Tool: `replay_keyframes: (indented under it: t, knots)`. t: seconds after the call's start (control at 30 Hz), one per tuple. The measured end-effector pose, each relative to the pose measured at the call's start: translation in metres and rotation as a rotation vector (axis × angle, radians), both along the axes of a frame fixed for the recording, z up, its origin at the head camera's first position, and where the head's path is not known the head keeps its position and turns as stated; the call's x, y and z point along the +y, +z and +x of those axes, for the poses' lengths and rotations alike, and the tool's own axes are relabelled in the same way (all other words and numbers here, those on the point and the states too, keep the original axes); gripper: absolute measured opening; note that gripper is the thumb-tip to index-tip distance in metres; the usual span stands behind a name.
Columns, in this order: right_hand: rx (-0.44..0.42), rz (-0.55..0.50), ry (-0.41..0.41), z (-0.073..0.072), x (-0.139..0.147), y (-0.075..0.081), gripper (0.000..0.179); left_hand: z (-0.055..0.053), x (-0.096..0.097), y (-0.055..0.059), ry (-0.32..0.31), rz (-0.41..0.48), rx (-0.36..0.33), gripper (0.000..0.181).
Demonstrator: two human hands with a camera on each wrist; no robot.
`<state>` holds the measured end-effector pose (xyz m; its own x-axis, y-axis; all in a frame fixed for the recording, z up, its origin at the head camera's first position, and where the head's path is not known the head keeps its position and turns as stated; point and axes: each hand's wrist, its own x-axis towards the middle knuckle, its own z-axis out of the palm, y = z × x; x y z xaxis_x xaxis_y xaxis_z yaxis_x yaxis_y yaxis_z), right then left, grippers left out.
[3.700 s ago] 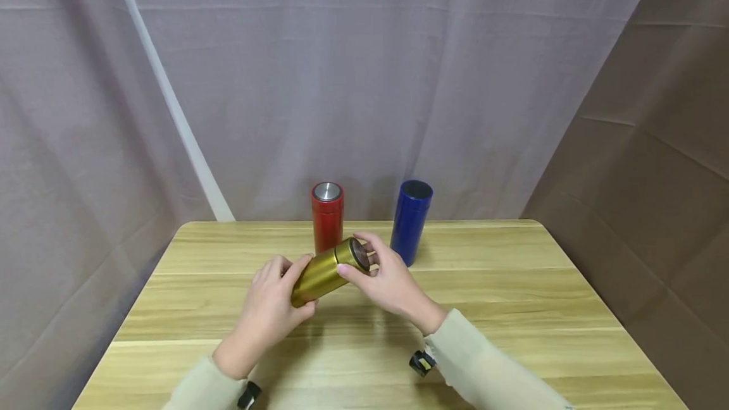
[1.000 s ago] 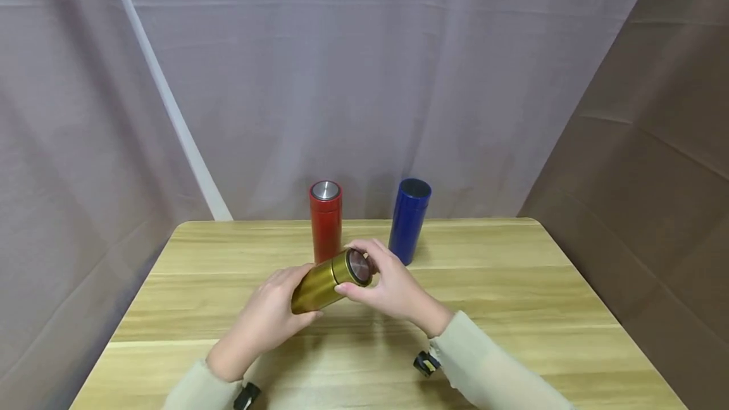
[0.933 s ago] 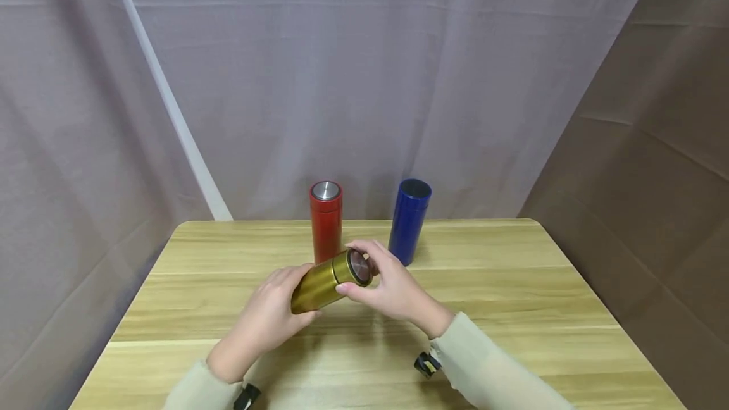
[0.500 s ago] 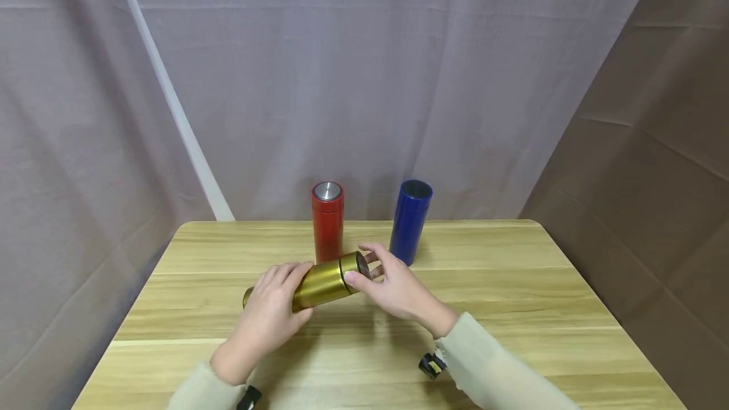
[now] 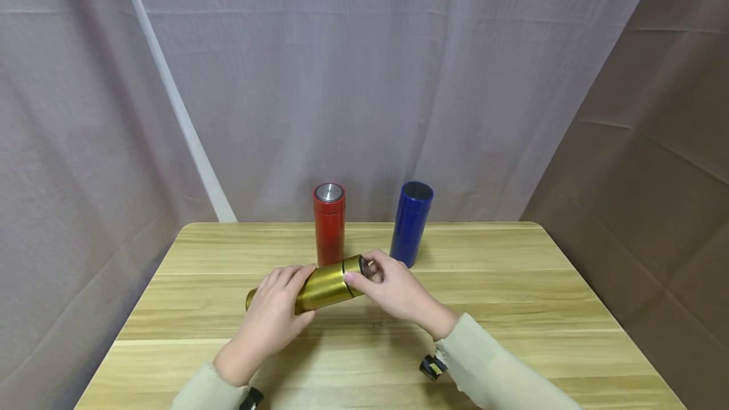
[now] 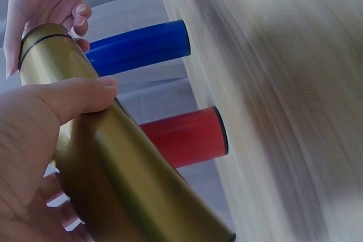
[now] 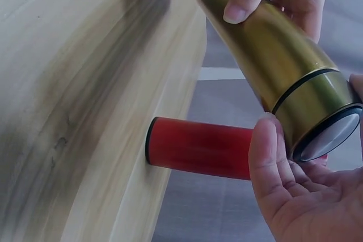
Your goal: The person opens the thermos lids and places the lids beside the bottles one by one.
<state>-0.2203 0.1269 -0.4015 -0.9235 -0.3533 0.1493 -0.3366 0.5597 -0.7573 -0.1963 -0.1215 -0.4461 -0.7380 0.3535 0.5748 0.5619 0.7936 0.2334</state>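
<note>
A gold thermos point(image 5: 324, 288) is held tilted over the table, its lidded end to the right and slightly higher. My left hand point(image 5: 270, 315) grips its body, thumb on the near side, and the base pokes out past the palm. At the other end my right hand point(image 5: 401, 290) holds the lid point(image 5: 354, 267) between thumb and fingers. A dark seam rings the thermos below the lid. In the right wrist view the lid's silver top point(image 7: 330, 135) faces the right palm point(image 7: 317, 202). The right fingertips are partly hidden behind the lid in the head view.
Upright behind the gold thermos stand a red thermos point(image 5: 330, 233) with a silver top and a blue thermos point(image 5: 410, 223) with a dark top. They are on a wooden table point(image 5: 512, 309) whose far edge meets a grey curtain point(image 5: 364, 81).
The gold thermos has swung flatter, so its base now shows left of my left hand and its lid top faces more to the right. My right hand stays around the lid, its fingers re-placed.
</note>
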Motion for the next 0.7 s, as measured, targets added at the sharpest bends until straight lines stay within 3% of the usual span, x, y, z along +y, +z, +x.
replay_keyframes:
  t: [0.3,0.5,0.7]
  knots:
    - [0.019,-0.012,0.04,0.0006,0.0025,-0.0024,0.058,0.0016,-0.0016,0.0036,0.004,-0.013,-0.061,0.079]
    - [0.049,-0.045,0.148,0.0007,0.0051,-0.003,0.06,0.0028,-0.0032,0.0049,-0.003,-0.014,-0.094,0.08]
    - [0.149,0.018,0.241,0.0018,0.007,-0.0023,0.067,0.0039,-0.0043,0.0054,-0.001,-0.022,-0.121,0.082]
